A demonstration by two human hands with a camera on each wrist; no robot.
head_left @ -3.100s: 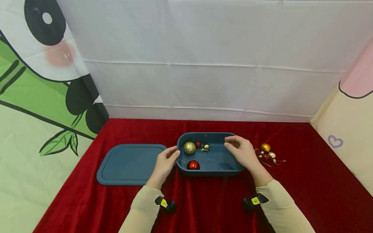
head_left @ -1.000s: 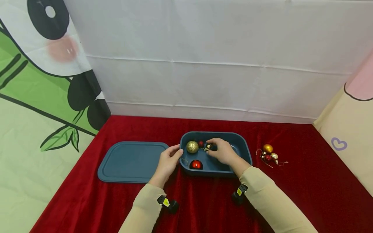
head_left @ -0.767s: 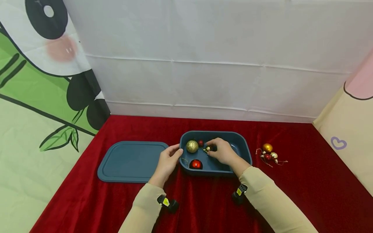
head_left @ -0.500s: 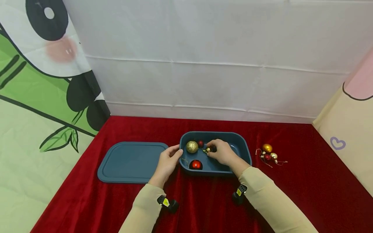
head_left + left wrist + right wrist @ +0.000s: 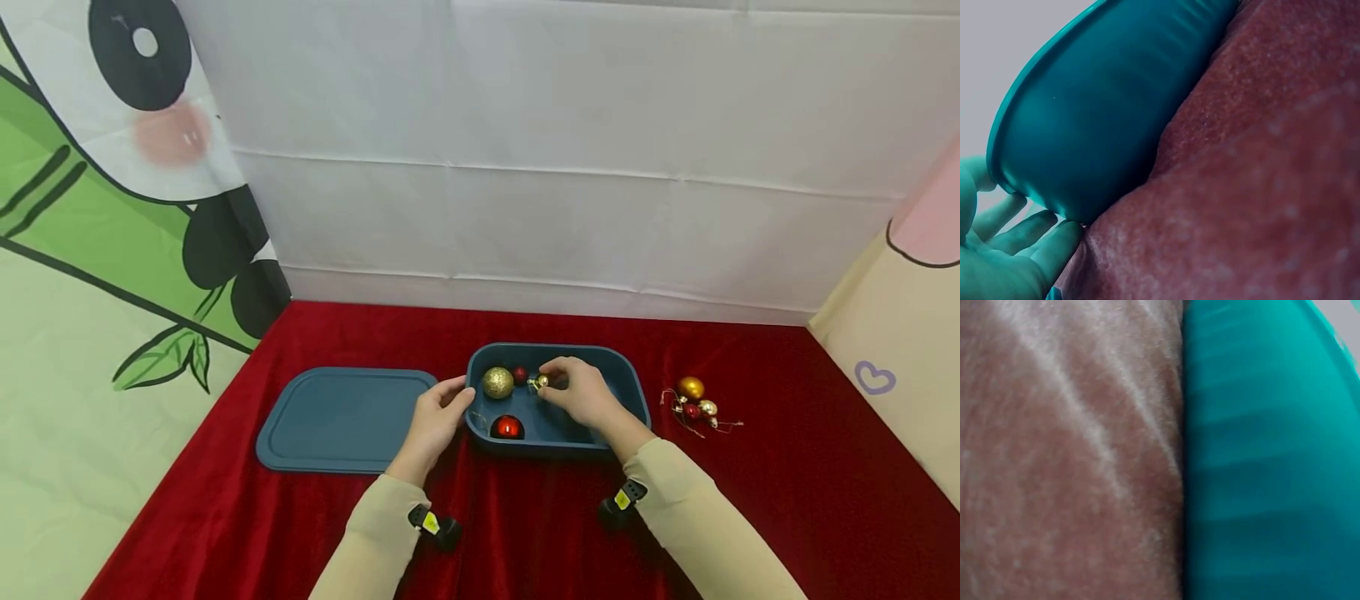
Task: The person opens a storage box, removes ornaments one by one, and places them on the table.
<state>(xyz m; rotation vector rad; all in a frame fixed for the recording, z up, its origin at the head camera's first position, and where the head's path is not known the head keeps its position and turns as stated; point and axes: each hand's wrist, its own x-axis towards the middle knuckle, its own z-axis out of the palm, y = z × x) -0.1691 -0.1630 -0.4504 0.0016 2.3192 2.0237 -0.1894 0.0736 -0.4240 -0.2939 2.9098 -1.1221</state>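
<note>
A blue rectangular box [image 5: 555, 445] stands without its lid on the red cloth. My left hand [image 5: 433, 421] holds its left end; in the left wrist view the fingertips rest against the outer wall, near the rim. Inside the box, my right hand [image 5: 587, 396] pinches a small gold Christmas bauble [image 5: 543, 381] between thumb and fingers. A glittery gold bauble [image 5: 498, 382], a small red bauble [image 5: 521, 375] and a larger shiny red bauble [image 5: 507, 427] lie in the left half. The right wrist view shows only cloth and box wall, with the hand out of sight.
The matching blue lid [image 5: 345, 419] lies flat left of the box. To its right, on the red cloth [image 5: 780, 475], sits a cluster of several small baubles [image 5: 692, 408] with strings, topped by an orange-gold bauble [image 5: 691, 387]. A white curtain [image 5: 480, 225] hangs behind.
My right hand has come from the box's right rim to the small gold bauble and pinches it, lately shifting it slightly. The left hand stays at the box's left end.
</note>
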